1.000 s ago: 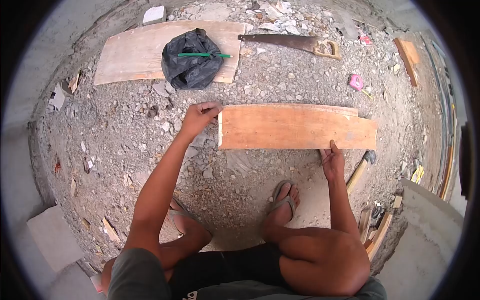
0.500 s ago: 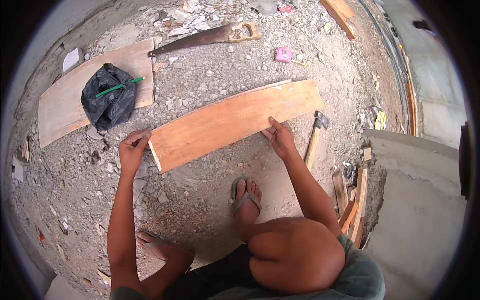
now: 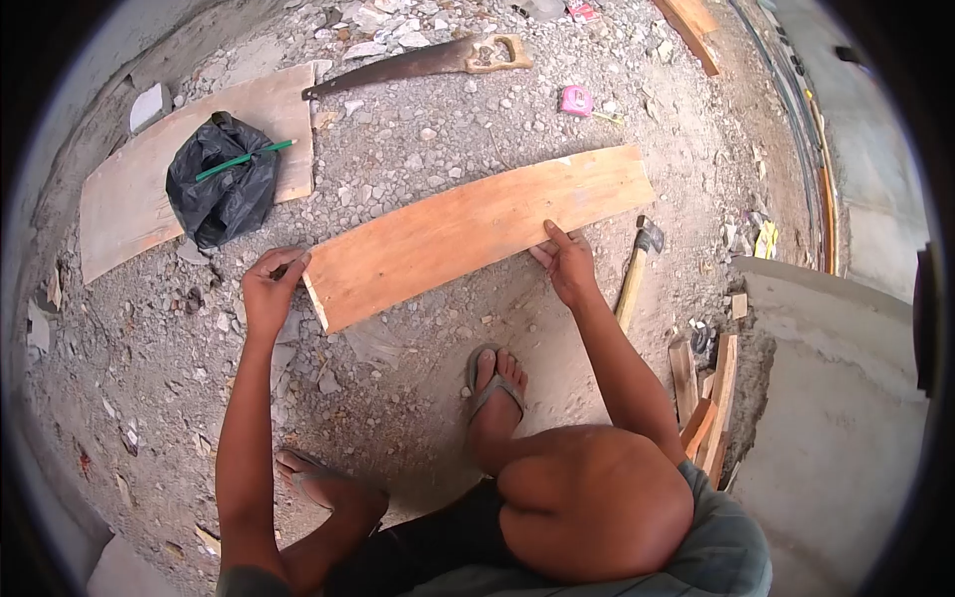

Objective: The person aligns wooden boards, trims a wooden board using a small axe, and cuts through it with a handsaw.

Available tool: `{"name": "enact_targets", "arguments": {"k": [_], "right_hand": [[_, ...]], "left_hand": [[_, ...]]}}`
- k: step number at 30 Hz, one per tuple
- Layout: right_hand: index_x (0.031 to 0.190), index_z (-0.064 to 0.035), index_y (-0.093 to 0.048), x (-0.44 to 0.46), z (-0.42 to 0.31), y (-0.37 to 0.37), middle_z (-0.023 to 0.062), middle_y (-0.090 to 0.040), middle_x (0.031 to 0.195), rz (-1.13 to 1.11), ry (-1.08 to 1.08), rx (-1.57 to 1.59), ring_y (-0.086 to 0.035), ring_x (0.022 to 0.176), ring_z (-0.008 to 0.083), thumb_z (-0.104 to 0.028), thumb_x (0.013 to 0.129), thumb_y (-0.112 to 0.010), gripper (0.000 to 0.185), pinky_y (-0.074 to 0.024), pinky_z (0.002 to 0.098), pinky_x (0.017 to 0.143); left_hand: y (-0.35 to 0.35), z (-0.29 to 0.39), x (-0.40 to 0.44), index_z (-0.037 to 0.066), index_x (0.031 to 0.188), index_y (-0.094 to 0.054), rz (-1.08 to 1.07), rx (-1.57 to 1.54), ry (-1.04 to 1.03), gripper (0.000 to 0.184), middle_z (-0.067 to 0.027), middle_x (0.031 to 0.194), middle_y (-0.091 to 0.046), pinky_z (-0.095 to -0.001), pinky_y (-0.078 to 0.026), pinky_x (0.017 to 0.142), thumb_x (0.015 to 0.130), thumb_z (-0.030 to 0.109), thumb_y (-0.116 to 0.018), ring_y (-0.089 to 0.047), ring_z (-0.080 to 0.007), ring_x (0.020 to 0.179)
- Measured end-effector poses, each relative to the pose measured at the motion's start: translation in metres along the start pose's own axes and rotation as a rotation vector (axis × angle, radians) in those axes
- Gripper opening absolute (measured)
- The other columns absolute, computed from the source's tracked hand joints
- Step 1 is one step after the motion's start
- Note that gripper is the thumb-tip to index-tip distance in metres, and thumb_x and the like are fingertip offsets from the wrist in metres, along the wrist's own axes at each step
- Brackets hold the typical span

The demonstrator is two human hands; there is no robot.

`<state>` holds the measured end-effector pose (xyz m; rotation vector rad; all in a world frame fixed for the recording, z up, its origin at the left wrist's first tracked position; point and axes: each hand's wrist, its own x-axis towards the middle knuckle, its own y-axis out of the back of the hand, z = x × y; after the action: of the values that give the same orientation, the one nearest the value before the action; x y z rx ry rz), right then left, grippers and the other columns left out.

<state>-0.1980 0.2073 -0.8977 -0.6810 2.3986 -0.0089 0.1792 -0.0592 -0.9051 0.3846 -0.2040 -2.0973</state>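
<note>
A long plywood board (image 3: 468,229) spans between my two hands above the gravel, its right end farther from me than its left. My left hand (image 3: 273,289) is closed on the board's short left edge, thumb and fingers pinching it. Along the near long edge, right of the middle, my right hand (image 3: 565,261) grips with the thumb on top and the fingers underneath, partly hidden. Just right of that hand a hammer (image 3: 637,267) lies on the ground, its head pointing away from me.
Beyond the board lie a handsaw (image 3: 418,68) and a pink tape measure (image 3: 576,100). Another plywood sheet (image 3: 124,204) at left bears a black plastic bag (image 3: 224,204) with a green pencil (image 3: 244,160) on it. Wood offcuts (image 3: 721,388) lie right, beside a concrete ledge (image 3: 826,398).
The strip of a second layer that showed along the board's far edge is no longer visible. Both hands keep their hold, and the whole view has shifted slightly.
</note>
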Motion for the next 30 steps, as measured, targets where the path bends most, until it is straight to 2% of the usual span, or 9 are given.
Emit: {"name": "enact_targets", "arguments": {"k": [4, 11, 15, 17, 20, 23, 25, 29, 30], "right_hand": [[0.126, -0.0038, -0.056, -0.003, 0.001, 0.003, 0.0100, -0.071, 0.111, -0.027, -0.047, -0.024, -0.072, 0.091, 0.0208, -0.020, 0.101, -0.068, 0.031, -0.0589, 0.0332, 0.079], [0.122, -0.0031, -0.058, -0.002, 0.000, 0.007, 0.0092, -0.070, 0.106, 0.054, -0.115, -0.138, -0.071, 0.087, 0.0207, -0.028, 0.098, -0.073, 0.038, -0.0598, 0.0328, 0.074], [0.127, -0.0075, -0.061, -0.003, 0.008, 0.012, 0.0080, -0.071, 0.105, -0.011, -0.164, -0.271, -0.069, 0.087, 0.0194, -0.052, 0.101, -0.061, 0.052, -0.0546, 0.0321, 0.072], [0.128, -0.0102, -0.062, -0.006, 0.011, 0.017, 0.0050, -0.073, 0.103, -0.099, -0.204, -0.253, -0.069, 0.083, 0.0176, -0.056, 0.103, -0.056, 0.052, -0.0552, 0.0313, 0.071], [0.120, -0.0088, -0.062, -0.012, 0.016, 0.014, 0.0078, -0.074, 0.099, -0.047, -0.203, -0.196, -0.069, 0.075, 0.0184, -0.059, 0.104, -0.051, 0.054, -0.0561, 0.0313, 0.064], [0.115, -0.0062, -0.062, -0.015, 0.013, 0.029, 0.0097, -0.074, 0.090, -0.144, -0.255, -0.247, -0.068, 0.066, 0.0192, -0.060, 0.104, -0.049, 0.056, -0.0556, 0.0323, 0.059], [0.113, -0.0044, -0.063, -0.013, 0.020, 0.038, 0.0106, -0.073, 0.087, -0.110, -0.244, -0.365, -0.067, 0.061, 0.0190, -0.061, 0.105, -0.047, 0.059, -0.0549, 0.0318, 0.056], [0.111, -0.0065, -0.065, -0.017, 0.022, 0.037, 0.0063, -0.072, 0.086, -0.088, -0.204, -0.577, -0.064, 0.059, 0.0156, -0.063, 0.104, -0.045, 0.061, -0.0503, 0.0292, 0.054], [0.110, -0.0048, -0.066, -0.018, 0.022, 0.035, 0.0080, -0.073, 0.086, -0.093, -0.187, -0.563, -0.065, 0.059, 0.0155, -0.059, 0.104, -0.049, 0.057, -0.0513, 0.0284, 0.055]], "left_hand": [[0.004, -0.006, 0.003, -0.004, 0.102, -0.078, -0.053, 0.037, -0.006, 0.015, -0.0102, 0.112, -0.073, -0.0297, -0.051, 0.094, 0.093, 0.008, -0.076, -0.068, -0.0172, 0.103], [-0.002, -0.002, 0.002, -0.002, 0.099, -0.080, 0.004, -0.002, -0.040, 0.013, -0.0131, 0.104, -0.076, -0.0327, -0.055, 0.088, 0.089, 0.005, -0.078, -0.071, -0.0205, 0.097], [0.003, 0.006, 0.002, 0.000, 0.102, -0.080, -0.024, 0.096, -0.026, 0.015, -0.0097, 0.105, -0.075, -0.0313, -0.054, 0.086, 0.091, 0.010, -0.078, -0.070, -0.0181, 0.096], [0.006, 0.005, 0.004, 0.000, 0.103, -0.079, -0.060, 0.050, 0.037, 0.016, -0.0075, 0.103, -0.075, -0.0285, -0.055, 0.082, 0.091, 0.012, -0.079, -0.070, -0.0145, 0.091], [0.009, 0.014, 0.009, 0.002, 0.101, -0.079, -0.037, 0.137, -0.074, 0.021, -0.0090, 0.095, -0.075, -0.0283, -0.054, 0.067, 0.087, 0.016, -0.082, -0.068, -0.0146, 0.073], [0.021, 0.045, 0.019, 0.001, 0.102, -0.078, 0.082, 0.246, -0.223, 0.019, -0.0126, 0.095, -0.075, -0.0298, -0.055, 0.066, 0.089, 0.015, -0.079, -0.070, -0.0180, 0.072], [0.033, 0.063, 0.032, 0.001, 0.099, -0.078, 0.228, 0.284, -0.278, 0.015, -0.0156, 0.096, -0.075, -0.0347, -0.056, 0.067, 0.089, 0.012, -0.075, -0.071, -0.0250, 0.073], [0.070, 0.048, 0.075, 0.001, 0.096, -0.077, 0.502, 0.657, -0.432, 0.013, -0.0189, 0.099, -0.075, -0.0445, -0.058, 0.075, 0.089, 0.004, -0.067, -0.072, -0.0378, 0.079], [0.079, 0.042, 0.081, 0.002, 0.097, -0.078, 0.474, 0.679, -0.371, 0.015, -0.0189, 0.100, -0.075, -0.0461, -0.057, 0.077, 0.088, 0.003, -0.066, -0.072, -0.0393, 0.082]]}}
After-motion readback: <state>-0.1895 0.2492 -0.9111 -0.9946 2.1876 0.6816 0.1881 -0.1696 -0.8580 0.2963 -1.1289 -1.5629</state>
